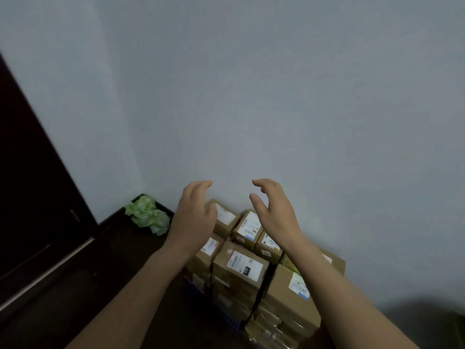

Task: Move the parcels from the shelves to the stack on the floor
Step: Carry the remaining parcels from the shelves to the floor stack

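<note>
your parcels (pixel 279 295) are plain brown cardboard with white labels (pixel 247 263); the middle label carries a small black patch, the right one a blue edge. a black strap (pixel 261 290) runs down between them. to the far left you see a crumpled pale green bag (pixel 148 215). the wall (pixel 276 96) is flat grey-blue, the door (pixel 25 172) and floor (pixel 100 273) dark brown.

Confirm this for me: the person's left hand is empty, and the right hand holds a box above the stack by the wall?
Not quite: the right hand holds nothing; it is loosely curled. The head view shows it, like the empty left hand, above the stack of boxes by the wall.
</note>
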